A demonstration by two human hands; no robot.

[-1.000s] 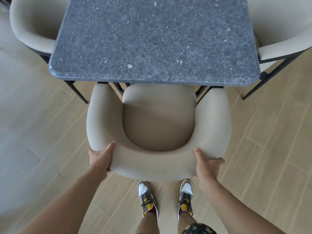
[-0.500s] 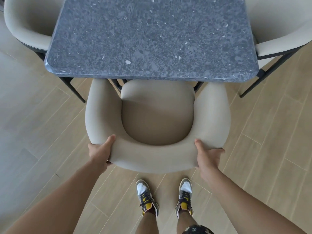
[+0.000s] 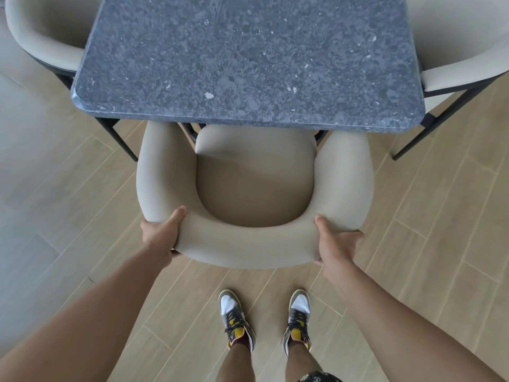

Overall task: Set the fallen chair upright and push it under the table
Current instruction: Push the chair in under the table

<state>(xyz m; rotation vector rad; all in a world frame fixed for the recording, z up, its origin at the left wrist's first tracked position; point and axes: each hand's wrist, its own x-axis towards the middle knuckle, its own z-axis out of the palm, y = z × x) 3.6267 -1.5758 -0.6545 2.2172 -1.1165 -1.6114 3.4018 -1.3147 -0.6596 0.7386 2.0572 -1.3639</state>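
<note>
A beige upholstered chair [image 3: 254, 186] with a curved backrest stands upright in front of me. The front of its seat and its arm ends are tucked under the near edge of the dark speckled stone table [image 3: 248, 62]. My left hand [image 3: 161, 237] grips the backrest at its left rear curve, thumb on top. My right hand [image 3: 334, 244] grips the right rear curve the same way. The chair's legs are hidden beneath it.
Two more beige chairs stand at the table, one at the left [image 3: 44, 42] and one at the right [image 3: 465, 56], each on black metal legs. The floor is light wood-look planks. My feet in sneakers [image 3: 264, 321] stand just behind the chair.
The chair has slid forward, so more of its seat front is under the table edge. Both hands have kept their grip on the backrest and moved with it.
</note>
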